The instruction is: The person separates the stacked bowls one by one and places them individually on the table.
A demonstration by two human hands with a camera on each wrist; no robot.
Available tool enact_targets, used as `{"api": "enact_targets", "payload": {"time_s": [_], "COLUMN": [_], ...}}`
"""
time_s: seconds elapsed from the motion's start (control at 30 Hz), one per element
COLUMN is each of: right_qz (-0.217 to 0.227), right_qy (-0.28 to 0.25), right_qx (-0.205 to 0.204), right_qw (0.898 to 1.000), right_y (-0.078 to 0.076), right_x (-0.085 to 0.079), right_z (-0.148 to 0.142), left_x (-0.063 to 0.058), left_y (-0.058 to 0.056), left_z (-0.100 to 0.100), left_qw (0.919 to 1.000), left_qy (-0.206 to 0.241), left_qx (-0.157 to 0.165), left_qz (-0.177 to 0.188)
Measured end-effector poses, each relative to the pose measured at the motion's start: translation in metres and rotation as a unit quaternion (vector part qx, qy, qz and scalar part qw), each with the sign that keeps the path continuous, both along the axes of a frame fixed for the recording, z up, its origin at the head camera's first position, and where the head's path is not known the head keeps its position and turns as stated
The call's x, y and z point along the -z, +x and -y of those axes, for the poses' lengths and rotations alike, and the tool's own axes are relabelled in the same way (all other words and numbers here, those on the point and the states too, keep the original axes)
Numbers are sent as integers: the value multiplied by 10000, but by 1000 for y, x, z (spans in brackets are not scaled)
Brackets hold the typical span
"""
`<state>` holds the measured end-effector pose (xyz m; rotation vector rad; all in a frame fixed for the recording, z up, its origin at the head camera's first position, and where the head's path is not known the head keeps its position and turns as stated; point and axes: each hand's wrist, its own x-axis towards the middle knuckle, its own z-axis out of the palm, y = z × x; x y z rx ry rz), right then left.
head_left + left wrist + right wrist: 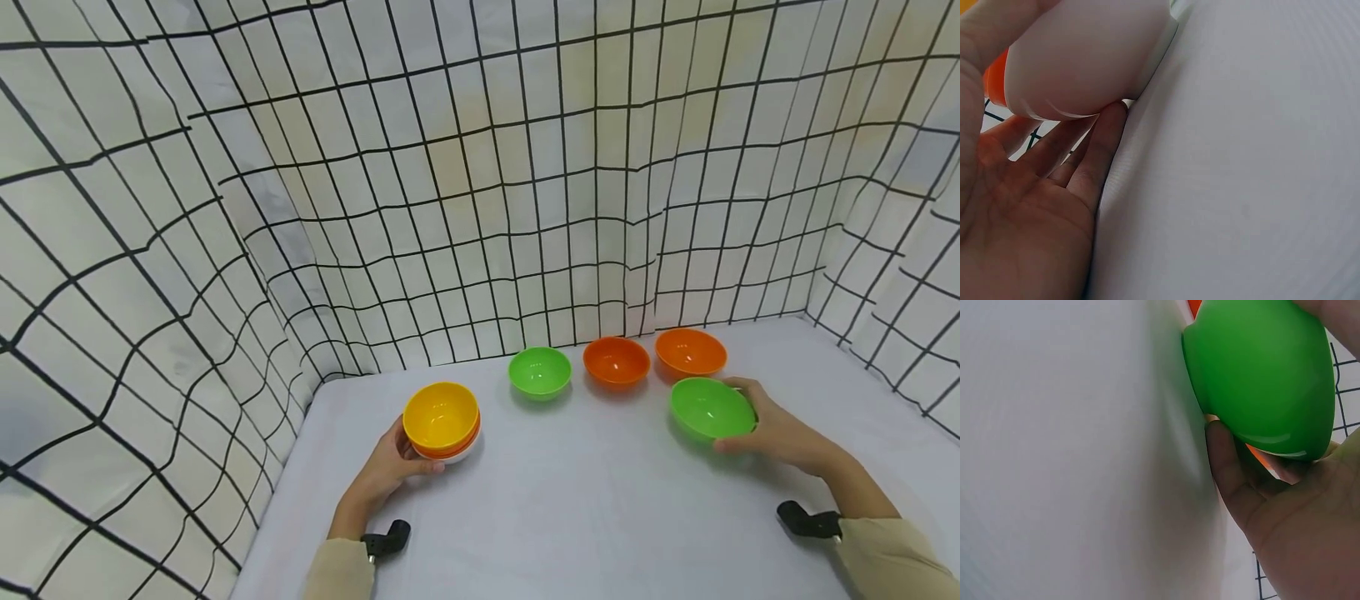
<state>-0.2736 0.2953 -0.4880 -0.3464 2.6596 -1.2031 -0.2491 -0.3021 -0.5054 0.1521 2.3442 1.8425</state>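
On the left of the head view my left hand (392,460) holds a nested stack of bowls from its near left side. A yellow bowl (441,415) is on top, orange shows under its rim, and a white bowl (1091,56) is lowest. In the left wrist view the thumb and fingers spread around the white wall, a fingertip close to its foot. Over on the right, my right hand (776,425) grips a green bowl (711,408) by its right side. The right wrist view has that bowl's foot close over the cloth, with fingers against its wall.
Behind, a second green bowl (540,372) and two orange bowls, one in the middle (617,362) and one at the right (690,352), stand in a row. White cloth (555,517) covers the table. White sheeting with a black grid (480,183) encloses the back and sides.
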Motion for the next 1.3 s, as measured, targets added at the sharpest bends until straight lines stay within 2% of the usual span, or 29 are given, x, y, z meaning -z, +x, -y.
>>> {"api": "enact_targets", "payload": {"time_s": [0.73, 0.87, 1.3], "right_qz": [-6, 3, 69], "right_qy": [246, 246, 185], "right_qx": [285, 308, 330], "right_qw": [9993, 9992, 9993], "right_y": [-5, -3, -2], "right_x": [-2, -3, -5], "right_z": [-15, -18, -20], "left_x": [-2, -2, 1], "left_y": [2, 1, -1], "left_z": [1, 0, 1], "left_qw": [10000, 9999, 9999], "left_qy": [84, 89, 73], "left_qx": [-9, 99, 110], "left_qz": [5, -38, -23]}}
